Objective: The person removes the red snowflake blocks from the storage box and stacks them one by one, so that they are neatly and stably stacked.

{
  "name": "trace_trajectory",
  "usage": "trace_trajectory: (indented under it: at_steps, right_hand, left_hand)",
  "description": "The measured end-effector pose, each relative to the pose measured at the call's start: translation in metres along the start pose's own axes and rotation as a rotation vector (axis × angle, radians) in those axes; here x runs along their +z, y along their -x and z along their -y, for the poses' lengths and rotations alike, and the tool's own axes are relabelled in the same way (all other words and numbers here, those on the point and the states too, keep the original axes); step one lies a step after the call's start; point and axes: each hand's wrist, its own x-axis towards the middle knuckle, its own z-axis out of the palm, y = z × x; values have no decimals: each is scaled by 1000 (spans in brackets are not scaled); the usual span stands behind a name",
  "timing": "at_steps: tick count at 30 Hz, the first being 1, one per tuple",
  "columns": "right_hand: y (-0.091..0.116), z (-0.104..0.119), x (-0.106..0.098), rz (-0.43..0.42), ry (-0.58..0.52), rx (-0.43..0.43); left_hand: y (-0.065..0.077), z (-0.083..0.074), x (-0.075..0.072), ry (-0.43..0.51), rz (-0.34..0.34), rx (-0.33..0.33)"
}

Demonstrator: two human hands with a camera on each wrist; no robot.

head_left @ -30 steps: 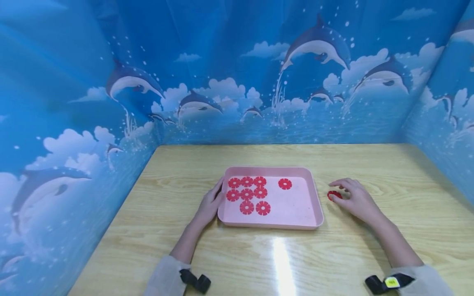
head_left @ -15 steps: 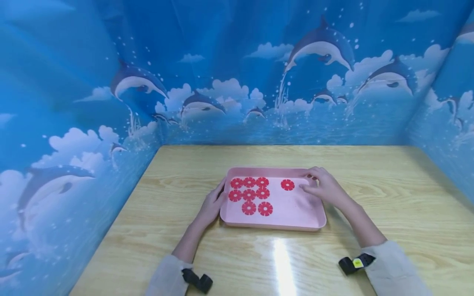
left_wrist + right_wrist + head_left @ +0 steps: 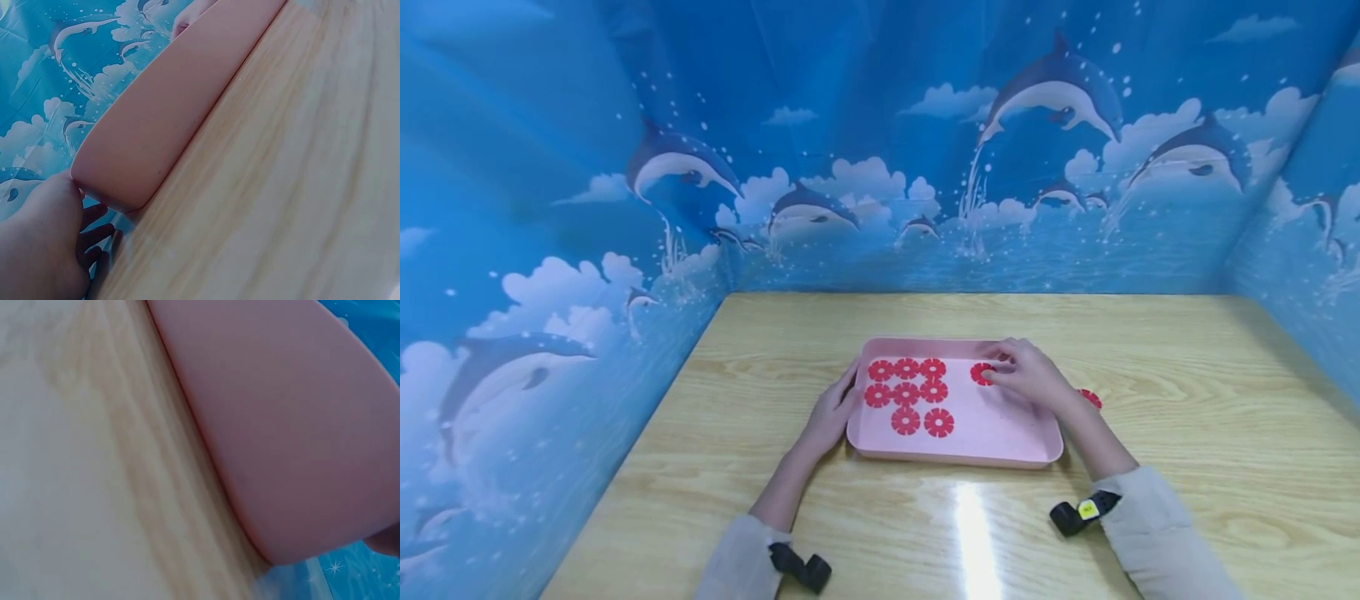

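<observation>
Head view, and we see the right hand [image 3: 1032,375] arched right of centre, forearm slanting up from lower right, fingers bent, thumb at a red disc [image 3: 977,375] inside the pink tray [image 3: 955,458]; whether it pinches, we can't tell. Left of centre, the left hand [image 3: 829,414] holds the tray's end, forearm from lower left.

Tray [image 3: 992,427], frame lower centre, on table [image 3: 715,483]; eight notched discs [image 3: 898,393] in its left half, lone disc [image 3: 976,375] upper right by my right hand [image 3: 1030,377]. My left hand [image 3: 831,415] at tray's left side. Outer disc [image 3: 1092,400] on table, right of tray.
</observation>
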Motion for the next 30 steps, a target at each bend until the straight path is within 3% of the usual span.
trace_trajectory:
  at_steps: [6, 19, 30]
  right_hand:
    - [0, 1, 4, 22, 143, 46]
    - [2, -4, 7, 25, 351, -32]
    - [4, -4, 7, 36, 396, -48]
  left_hand:
    - [-11, 32, 5, -7, -10, -11]
    - [-10, 36, 5, -42, -1, 5]
    - [-10, 38, 6, -43, -2, -3]
